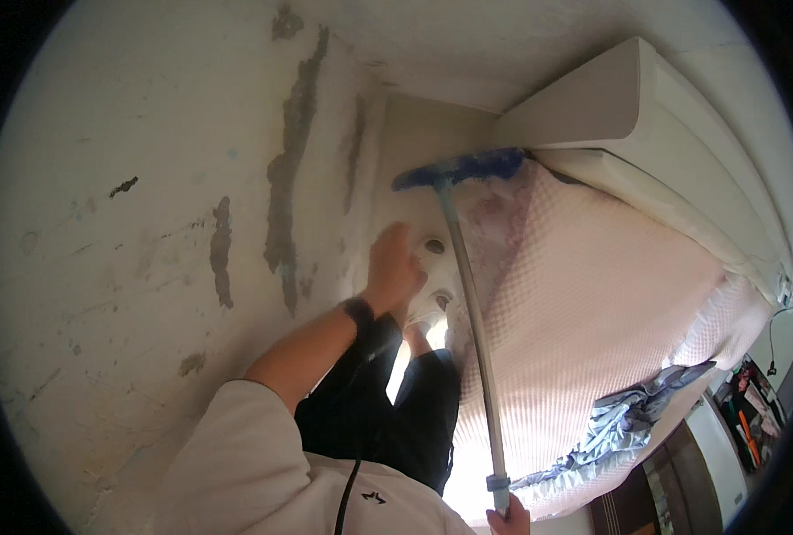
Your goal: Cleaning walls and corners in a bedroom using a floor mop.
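Observation:
At the lower edge, my right hand is closed round the lower end of a long-handled mop. The mop's metal pole runs up and slightly left to a wide, dusty blue head. My left hand, below a dark wristband, reaches forward between the peeling wall and the pole, apart from the pole. Its fingers are blurred, so I cannot tell whether they are closed. Just right of it are white pieces with dark round openings; their kind is unclear.
A scuffed, flaking wall rises along the left. On the right lies a bed with a pink quilted cover and crumpled grey-blue cloth. A large off-white panelled piece juts in at upper right. Cluttered items sit far right.

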### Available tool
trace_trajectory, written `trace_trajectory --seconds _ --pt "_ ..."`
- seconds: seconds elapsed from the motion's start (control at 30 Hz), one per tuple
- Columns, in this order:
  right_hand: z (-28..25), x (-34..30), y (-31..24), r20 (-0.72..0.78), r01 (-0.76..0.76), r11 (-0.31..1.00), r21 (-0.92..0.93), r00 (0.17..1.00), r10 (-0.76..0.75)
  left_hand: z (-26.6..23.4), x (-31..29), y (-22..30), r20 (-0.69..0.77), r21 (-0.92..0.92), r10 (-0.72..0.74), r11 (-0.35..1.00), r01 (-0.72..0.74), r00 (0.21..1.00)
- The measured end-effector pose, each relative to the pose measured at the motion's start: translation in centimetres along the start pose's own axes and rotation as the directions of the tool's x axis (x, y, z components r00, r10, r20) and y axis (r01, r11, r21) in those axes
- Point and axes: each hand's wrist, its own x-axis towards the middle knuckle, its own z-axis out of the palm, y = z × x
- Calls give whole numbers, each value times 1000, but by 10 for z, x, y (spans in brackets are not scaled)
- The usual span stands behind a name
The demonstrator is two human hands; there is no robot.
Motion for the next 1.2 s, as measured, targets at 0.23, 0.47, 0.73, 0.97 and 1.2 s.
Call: trace_trajectory --seconds 0.23,0.47,0.73,0.97,1.2 --pt "-38 -58 -32 193 -134 991 23 973 128 -2 78 -36 -397 271 225 955 -121 890" --pt "-40 -60 -44 240 -251 966 57 943 231 -4 88 -35 -48 332 10 943 6 999" --pt "-16 -55 -35 276 -285 952 111 929 246 9 74 -70 -82 422 42 907 -3 996" --pt "0 -36 -2 335 -264 958 113 918 213 11 86 -42 296 451 -282 883 126 913" --pt "6 44 -51 263 -193 973 128 952 154 25 151 -94 307 692 -114 708 -139 945"
